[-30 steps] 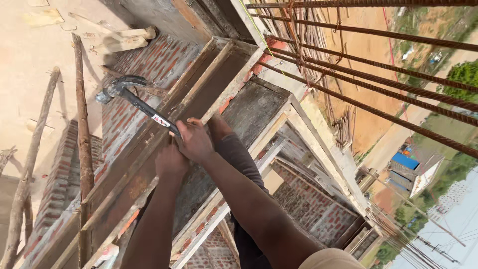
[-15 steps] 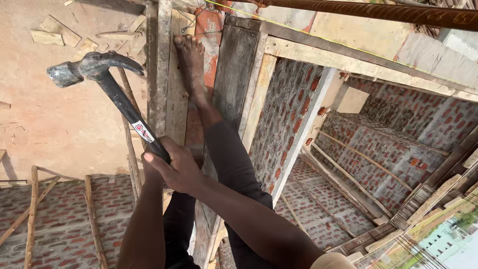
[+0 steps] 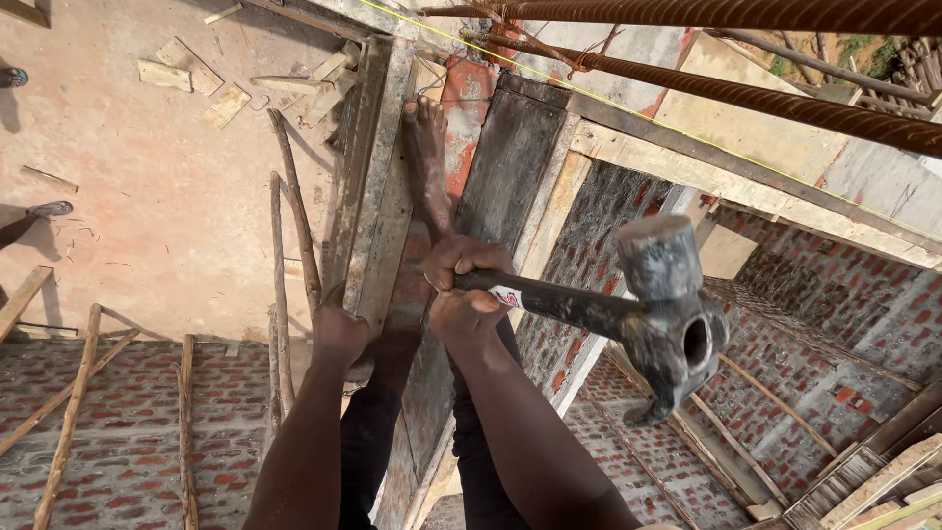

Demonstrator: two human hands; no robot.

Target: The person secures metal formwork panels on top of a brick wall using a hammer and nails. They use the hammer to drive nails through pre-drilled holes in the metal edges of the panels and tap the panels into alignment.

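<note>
My right hand (image 3: 465,291) is shut around the black handle of a claw hammer (image 3: 671,316). Its worn steel head points right, out over the brick room below. My left hand (image 3: 339,334) rests closed on the edge of an upright wooden formwork plank (image 3: 371,196), and whether it grips the plank I cannot tell. My bare foot (image 3: 427,147) stands on the red brick wall top (image 3: 463,118) between the planks. My dark trouser legs hang below both arms.
Rusty rebar (image 3: 785,98) runs across the top right, with a yellow string line (image 3: 628,110) beneath it. Thin wooden props (image 3: 294,226) lean at the left. Wood scraps (image 3: 186,79) lie on the concrete floor far below, where another person's sandalled foot (image 3: 49,208) shows.
The hammer has swung from raised at my left across to my right, its head now low and out to the side. My left hand has come to the plank.
</note>
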